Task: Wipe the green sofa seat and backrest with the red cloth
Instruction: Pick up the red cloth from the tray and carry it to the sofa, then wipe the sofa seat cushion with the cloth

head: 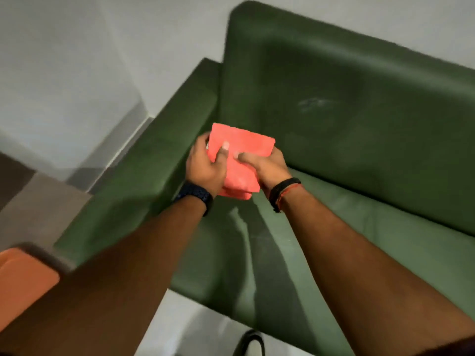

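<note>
Above the creased green sofa seat [359,227], the left hand [205,168] and right hand [267,168] both grip a folded red cloth [241,147], its 2 layers held before the scuffed backrest [359,98] and grey wall [77,60].

One green upholstered sofa [359,124]. One folded red cloth [241,155]. Two bare hands: left hand [205,168], right hand [267,168]. One dark wristwatch [198,197] on the left wrist; two thin cord bracelets [282,190] on the right. One orange block-shaped object [23,276], lower left.
</note>
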Action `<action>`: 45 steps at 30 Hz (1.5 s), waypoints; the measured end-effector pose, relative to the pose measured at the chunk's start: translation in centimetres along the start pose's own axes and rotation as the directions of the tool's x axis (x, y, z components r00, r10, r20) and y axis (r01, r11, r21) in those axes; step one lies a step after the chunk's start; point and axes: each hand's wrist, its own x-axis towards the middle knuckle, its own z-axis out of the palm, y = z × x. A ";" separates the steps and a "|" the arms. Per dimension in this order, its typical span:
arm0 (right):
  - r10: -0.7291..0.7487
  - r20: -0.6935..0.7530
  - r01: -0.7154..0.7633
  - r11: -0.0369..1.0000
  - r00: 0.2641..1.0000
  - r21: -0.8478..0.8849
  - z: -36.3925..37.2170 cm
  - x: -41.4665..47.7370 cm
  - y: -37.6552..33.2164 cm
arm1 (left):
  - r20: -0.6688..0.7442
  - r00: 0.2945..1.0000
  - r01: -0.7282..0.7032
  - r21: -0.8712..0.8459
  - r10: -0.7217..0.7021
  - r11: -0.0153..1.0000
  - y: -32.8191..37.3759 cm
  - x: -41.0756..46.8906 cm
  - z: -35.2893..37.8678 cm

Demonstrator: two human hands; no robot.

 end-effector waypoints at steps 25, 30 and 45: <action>-0.187 -0.138 -0.082 0.279 0.973 -0.957 -15.9 -2.5 28.1 | 0.480 0.853 -0.347 0.813 -0.202 0.468 -24.7 -5.8 9.2; -0.235 0.269 0.316 0.193 0.934 -0.929 -10.5 -2.8 28.4 | 0.449 0.882 -0.336 0.811 -0.141 0.479 -24.9 -6.4 9.5; -0.280 0.202 0.265 0.210 0.938 -0.941 -15.4 -0.8 28.4 | 0.395 0.917 -0.326 0.820 -0.055 0.470 -26.1 -7.0 10.2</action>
